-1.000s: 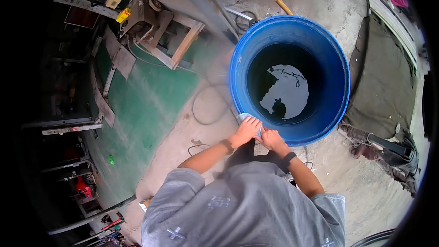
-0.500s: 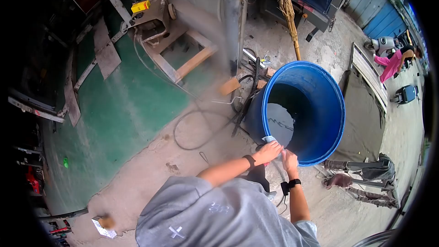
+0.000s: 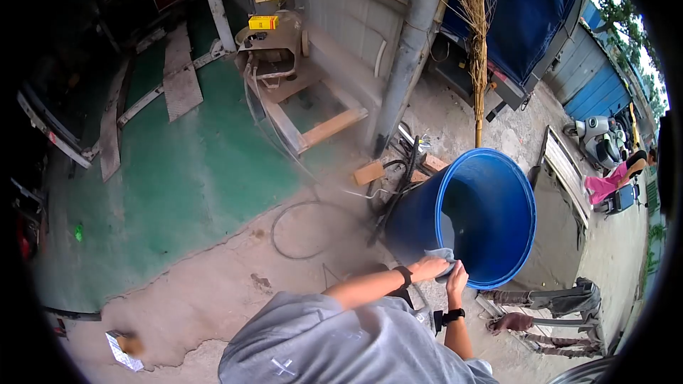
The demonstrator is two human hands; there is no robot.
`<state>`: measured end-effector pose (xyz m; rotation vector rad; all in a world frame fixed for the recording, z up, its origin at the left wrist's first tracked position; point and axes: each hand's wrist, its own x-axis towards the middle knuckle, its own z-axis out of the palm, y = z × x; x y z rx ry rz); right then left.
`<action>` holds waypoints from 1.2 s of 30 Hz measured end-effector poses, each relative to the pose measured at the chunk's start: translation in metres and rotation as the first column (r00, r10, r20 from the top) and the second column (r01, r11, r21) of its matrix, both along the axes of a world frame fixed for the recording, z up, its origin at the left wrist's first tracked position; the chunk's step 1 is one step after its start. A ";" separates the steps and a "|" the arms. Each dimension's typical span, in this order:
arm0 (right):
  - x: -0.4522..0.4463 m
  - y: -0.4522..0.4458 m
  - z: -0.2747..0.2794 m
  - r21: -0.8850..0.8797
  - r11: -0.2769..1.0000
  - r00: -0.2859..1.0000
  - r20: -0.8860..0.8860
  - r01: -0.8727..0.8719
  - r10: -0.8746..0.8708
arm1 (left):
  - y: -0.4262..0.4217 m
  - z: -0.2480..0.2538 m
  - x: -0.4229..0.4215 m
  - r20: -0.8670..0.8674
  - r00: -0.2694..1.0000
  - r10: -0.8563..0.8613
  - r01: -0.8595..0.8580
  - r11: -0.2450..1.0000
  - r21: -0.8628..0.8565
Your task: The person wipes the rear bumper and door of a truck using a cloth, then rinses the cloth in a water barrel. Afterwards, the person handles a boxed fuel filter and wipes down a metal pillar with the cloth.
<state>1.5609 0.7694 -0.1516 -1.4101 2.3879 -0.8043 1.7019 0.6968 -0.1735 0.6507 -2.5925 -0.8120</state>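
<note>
The left hand (image 3: 430, 268) grips a cloth (image 3: 442, 254) at the near rim of the blue barrel (image 3: 486, 218). The right hand (image 3: 457, 279), just beside it, is closed on the cloth's lower part. Dark liquid (image 3: 461, 217) lies inside the barrel. A broom (image 3: 478, 50) stands upright behind it, bristles up. Bricks (image 3: 368, 173) and a looped hose (image 3: 274, 231) lie on the floor (image 3: 206, 270) to the left, and a dark mat (image 3: 551, 231) lies to the right.
</note>
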 end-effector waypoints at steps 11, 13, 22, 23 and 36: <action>0.084 -0.079 0.041 -0.067 0.935 0.915 0.190 -0.349 0.355 | -0.060 0.037 0.134 -0.333 0.890 0.311 -0.256 0.946 0.200; 0.112 -0.121 0.036 -0.071 0.906 0.836 0.363 -0.417 0.413 | -0.089 0.056 0.172 -0.372 0.845 0.383 -0.326 0.922 0.209; 0.308 -0.278 0.007 0.002 0.781 0.169 0.977 -0.624 0.133 | -0.184 0.159 0.381 -0.392 0.812 0.432 -0.423 0.899 0.114; 0.346 -0.285 0.023 -0.077 0.725 0.165 0.952 -0.684 0.257 | -0.186 0.168 0.400 -0.361 0.819 0.447 -0.441 0.892 0.102; 0.592 -0.374 0.044 -0.188 0.438 -0.004 0.921 -0.879 0.389 | -0.157 0.223 0.610 0.019 0.478 0.878 -0.877 0.476 0.073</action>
